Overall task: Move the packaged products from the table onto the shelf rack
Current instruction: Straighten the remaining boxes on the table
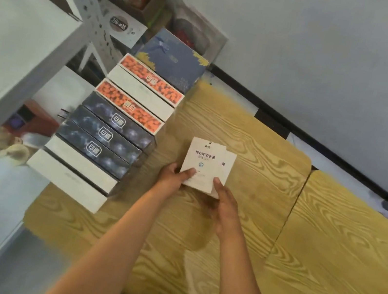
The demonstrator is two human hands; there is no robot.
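Hands meet mid-frame over the wood-grain worktop (323, 258): left hand (173, 178) and right hand (225, 203) pinch two flat, matte white packets (204, 164), fingers curled beneath, thumbs on top. Glossy rectangular boxes (113, 130) line the left.

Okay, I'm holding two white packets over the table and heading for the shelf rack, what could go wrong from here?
1. The two white packets lie fanned, not squared; the left hand and right hand grip only their lower edges, so the rear one might slip out.
2. The stacked boxes overhang the table edge on the rack side; an arm swinging toward the shelf rack could knock them off.
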